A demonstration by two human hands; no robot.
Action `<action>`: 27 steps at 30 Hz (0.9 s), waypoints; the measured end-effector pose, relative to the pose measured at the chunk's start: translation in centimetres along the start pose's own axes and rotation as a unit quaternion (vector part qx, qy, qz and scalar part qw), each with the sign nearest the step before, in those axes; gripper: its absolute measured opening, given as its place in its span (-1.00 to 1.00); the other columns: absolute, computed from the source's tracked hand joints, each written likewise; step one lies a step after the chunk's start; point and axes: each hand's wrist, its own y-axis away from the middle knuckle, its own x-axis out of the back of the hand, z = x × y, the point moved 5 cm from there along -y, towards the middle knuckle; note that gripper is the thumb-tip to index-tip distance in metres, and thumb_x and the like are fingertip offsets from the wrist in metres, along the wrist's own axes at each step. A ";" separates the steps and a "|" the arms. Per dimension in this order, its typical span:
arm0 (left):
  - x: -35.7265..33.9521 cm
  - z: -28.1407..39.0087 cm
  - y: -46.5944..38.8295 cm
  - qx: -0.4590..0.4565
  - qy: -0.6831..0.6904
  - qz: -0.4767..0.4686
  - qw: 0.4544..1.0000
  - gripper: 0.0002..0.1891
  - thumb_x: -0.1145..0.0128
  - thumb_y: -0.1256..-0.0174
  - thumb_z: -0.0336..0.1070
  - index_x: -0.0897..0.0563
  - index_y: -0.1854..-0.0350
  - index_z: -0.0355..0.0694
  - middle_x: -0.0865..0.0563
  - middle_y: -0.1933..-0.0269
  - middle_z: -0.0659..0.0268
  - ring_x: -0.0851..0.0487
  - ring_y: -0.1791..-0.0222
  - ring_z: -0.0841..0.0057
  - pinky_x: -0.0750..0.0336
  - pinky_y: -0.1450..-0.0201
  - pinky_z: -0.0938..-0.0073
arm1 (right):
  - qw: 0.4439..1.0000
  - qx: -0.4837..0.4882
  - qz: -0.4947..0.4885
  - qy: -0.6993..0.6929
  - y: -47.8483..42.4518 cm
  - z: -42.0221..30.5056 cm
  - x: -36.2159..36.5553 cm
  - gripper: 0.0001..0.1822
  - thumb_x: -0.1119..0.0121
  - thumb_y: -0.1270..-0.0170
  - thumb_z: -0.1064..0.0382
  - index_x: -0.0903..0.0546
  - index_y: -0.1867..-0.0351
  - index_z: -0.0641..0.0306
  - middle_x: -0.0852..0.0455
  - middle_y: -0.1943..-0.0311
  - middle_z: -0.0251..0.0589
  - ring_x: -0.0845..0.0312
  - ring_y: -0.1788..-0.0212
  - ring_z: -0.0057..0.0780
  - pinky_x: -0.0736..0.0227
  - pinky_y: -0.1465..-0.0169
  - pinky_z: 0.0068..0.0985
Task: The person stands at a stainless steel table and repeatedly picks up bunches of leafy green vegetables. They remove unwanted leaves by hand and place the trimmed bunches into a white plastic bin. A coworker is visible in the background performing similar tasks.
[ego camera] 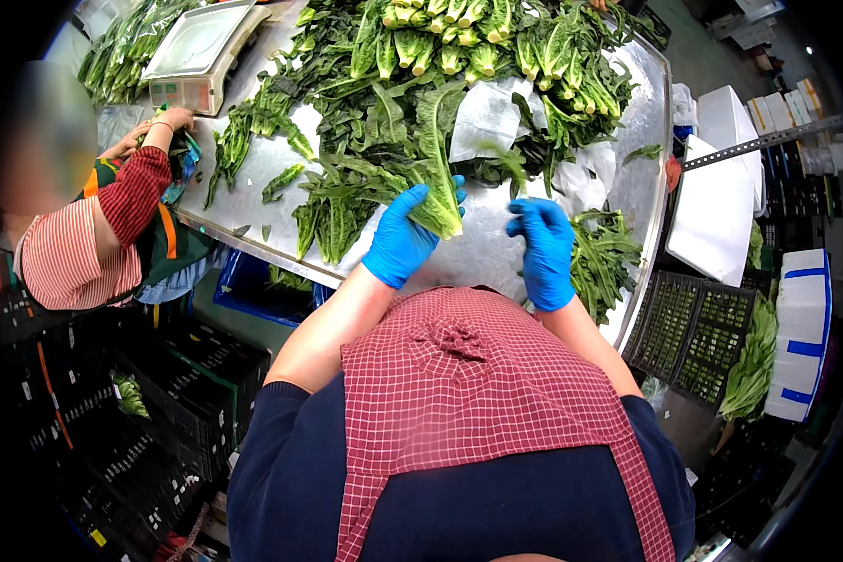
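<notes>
My left hand, in a blue glove, grips a head of long-leaf lettuce near its cut base, with the leaves pointing away from me. To its right, my right hand, gloved in blue too, pinches a single loose leaf that is blurred. Below and left of the held head lies a bunch of lettuce on the metal table. Loose leaves are heaped at the table's right side, close by my right hand.
Lettuce heads are piled at the table's far side. White plastic sheets lie among the leaves. A weighing scale stands at the far left, near a co-worker's hands. Black crates and a foam box are at right.
</notes>
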 end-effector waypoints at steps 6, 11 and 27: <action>-0.3 0.1 0.5 0.032 0.067 -0.042 0.996 -0.26 -0.20 -0.22 -0.14 -0.30 -0.43 -0.35 -0.44 -0.38 -0.03 -0.51 -0.30 0.12 -0.36 -0.42 0.04 | 0.953 -0.179 0.090 -0.226 2.6 6.3 7.2 -0.71 -0.10 -0.48 0.15 -0.57 -0.10 0.24 -0.71 0.16 -0.23 -0.57 0.36 -0.52 -0.49 0.23 -0.54; 0.5 0.1 1.6 0.061 0.085 -0.052 0.993 -0.26 -0.20 -0.19 -0.17 -0.31 -0.44 -0.30 -0.47 -0.36 -0.01 -0.52 -0.29 0.12 -0.33 -0.43 -0.02 | 0.948 -0.302 -0.054 -0.084 4.7 7.9 5.0 -0.64 -0.14 -0.44 0.13 -0.56 -0.15 0.25 -0.73 0.17 -0.23 -0.61 0.33 -0.53 -0.51 0.22 -0.57; 8.1 7.1 8.1 -0.151 -0.843 0.320 0.404 0.01 -0.48 0.09 -0.10 -0.22 -0.46 -0.28 -0.47 -0.11 -0.12 -0.46 -0.09 -0.09 -0.41 -0.18 0.05 | 0.975 -0.115 -0.162 0.102 -3.6 3.5 -2.0 -0.73 -0.19 -0.39 0.29 -0.61 -0.06 0.32 -0.72 0.20 -0.26 -0.64 0.23 -0.56 -0.56 0.15 -0.58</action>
